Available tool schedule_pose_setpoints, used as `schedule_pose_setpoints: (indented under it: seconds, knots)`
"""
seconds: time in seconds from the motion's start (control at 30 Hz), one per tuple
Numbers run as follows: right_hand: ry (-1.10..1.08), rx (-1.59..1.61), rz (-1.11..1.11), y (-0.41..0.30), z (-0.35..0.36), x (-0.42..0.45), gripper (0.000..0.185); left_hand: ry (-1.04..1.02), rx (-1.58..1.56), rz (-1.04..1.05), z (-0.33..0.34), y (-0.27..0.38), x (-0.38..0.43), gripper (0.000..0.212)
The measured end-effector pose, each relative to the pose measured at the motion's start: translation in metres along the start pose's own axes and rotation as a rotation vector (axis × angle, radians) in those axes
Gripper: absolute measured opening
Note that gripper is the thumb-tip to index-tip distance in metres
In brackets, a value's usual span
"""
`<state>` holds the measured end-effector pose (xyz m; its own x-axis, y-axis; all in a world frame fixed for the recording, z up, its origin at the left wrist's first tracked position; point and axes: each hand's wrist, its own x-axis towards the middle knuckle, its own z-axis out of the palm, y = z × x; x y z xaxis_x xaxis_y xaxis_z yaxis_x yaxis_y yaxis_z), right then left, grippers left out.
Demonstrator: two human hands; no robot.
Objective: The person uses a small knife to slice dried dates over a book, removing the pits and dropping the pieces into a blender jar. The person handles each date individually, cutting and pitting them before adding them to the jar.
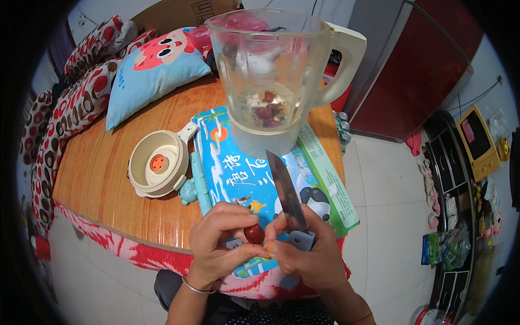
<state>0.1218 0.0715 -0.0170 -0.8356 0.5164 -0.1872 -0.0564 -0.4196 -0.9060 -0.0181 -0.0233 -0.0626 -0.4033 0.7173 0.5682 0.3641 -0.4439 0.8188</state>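
Between the fingers of my left hand (219, 239) is a small, shiny dark red fruit (254, 234), perhaps a jujube. My right hand (313, 248) grips a knife by its blue-grey handle (301, 240), with the blade (289, 195) pointing up and away from me. The fingertips of both hands meet just beside the fruit. Beyond them, a clear blender jug (272, 77) with a cream handle (349, 61) stands upright on a blue illustrated box or booklet (219, 170). Several dark red pieces (268, 113) lie low inside the jug.
A cream blender lid (158, 164) rests on the bamboo-mat tabletop (101, 162), left of a turquoise plastic object (199, 183). A light blue cartoon cushion (158, 73) leans at the back left. Right of the table are a tiled floor (390, 178) and a dark red cabinet (414, 69).
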Motion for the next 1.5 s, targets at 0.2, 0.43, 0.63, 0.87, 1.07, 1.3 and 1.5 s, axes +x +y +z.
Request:
schedule_pose_setpoints:
  seconds: [0.2, 0.43, 0.63, 0.87, 1.07, 1.3, 1.5]
  knots:
    - [0.129, -0.05, -0.128, 0.012, -0.002, -0.005, 0.021, 0.03, -0.188, -0.039, 0.004, -0.001, -0.002, 0.051]
    - [0.237, -0.31, -0.24, -0.002, -0.028, -0.016, 0.03, 0.133, -0.527, -0.274, 0.005, 0.01, 0.002, 0.051]
    - [0.101, -0.317, -0.222, -0.004, -0.006, -0.013, 0.026, 0.119, -0.656, -0.271, 0.004, 0.005, -0.001, 0.056]
    - [-0.123, -0.384, -0.335, 0.001, 0.009, -0.005, 0.022, 0.247, -0.38, -0.307, 0.011, 0.01, 0.003, 0.066]
    - [-0.088, -0.272, -0.209, 0.006, 0.009, -0.003, 0.01, 0.177, -0.538, -0.29, 0.01, 0.003, 0.001, 0.06]
    - [0.44, -0.477, -0.176, -0.004, -0.026, -0.021, 0.011, 0.133, -0.225, -0.084, 0.002, 0.005, 0.001, 0.055]
    - [0.519, -0.67, -0.317, -0.009, -0.035, -0.016, 0.016, 0.066, 0.274, 0.095, -0.005, 0.011, 0.004, 0.051]
